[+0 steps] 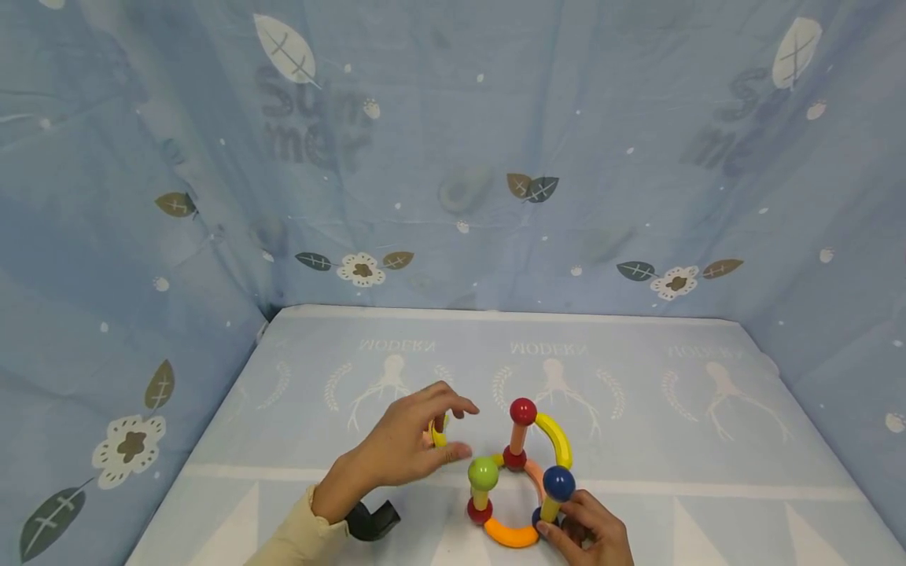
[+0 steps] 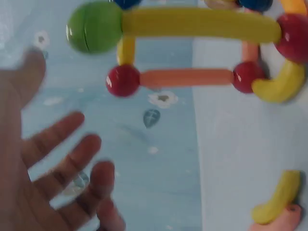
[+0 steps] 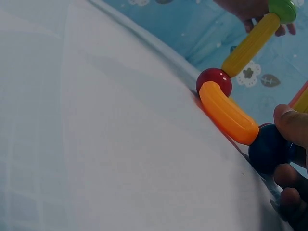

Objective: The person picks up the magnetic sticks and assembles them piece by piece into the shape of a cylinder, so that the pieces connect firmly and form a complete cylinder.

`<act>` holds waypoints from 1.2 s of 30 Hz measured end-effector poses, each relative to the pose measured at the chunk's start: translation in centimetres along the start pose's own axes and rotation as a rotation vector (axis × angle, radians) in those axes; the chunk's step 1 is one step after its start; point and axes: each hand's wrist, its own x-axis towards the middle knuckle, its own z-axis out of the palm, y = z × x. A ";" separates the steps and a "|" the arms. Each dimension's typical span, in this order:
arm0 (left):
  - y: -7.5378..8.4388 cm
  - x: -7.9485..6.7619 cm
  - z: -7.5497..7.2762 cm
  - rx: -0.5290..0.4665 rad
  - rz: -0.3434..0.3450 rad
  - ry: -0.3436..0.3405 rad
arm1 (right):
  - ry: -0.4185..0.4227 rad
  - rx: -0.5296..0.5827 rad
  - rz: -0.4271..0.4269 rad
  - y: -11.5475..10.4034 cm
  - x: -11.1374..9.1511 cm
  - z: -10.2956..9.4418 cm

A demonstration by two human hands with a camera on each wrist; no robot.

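Note:
A magnetic ball-and-stick frame stands on the table, with an orange curved stick [image 1: 511, 534] along its near base. At its right corner, my right hand [image 1: 593, 531] pinches the lower blue ball [image 3: 269, 148] between thumb and fingers. A yellow stick rises from there to an upper blue ball [image 1: 559, 483]. At the left, a green ball [image 1: 484, 474] tops another yellow stick [image 2: 199, 22] above a red ball [image 1: 480, 511]. Behind, an upper red ball [image 1: 523, 411] meets a yellow curved stick [image 1: 556, 439]. My left hand [image 1: 406, 436], fingers spread and holding nothing, hovers left of the green ball.
Loose yellow [image 2: 280, 196] and pink curved sticks [image 2: 279, 220] lie on the table beyond the left hand. A black curved object [image 1: 373, 520] shows beside the left sleeve. Patterned blue cloth [image 1: 453, 157] hangs behind the table and along both sides.

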 end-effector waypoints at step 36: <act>-1.1 4.0 0.8 -0.327 -0.564 -0.089 | 0.023 0.005 -0.044 0.2 -0.1 0.2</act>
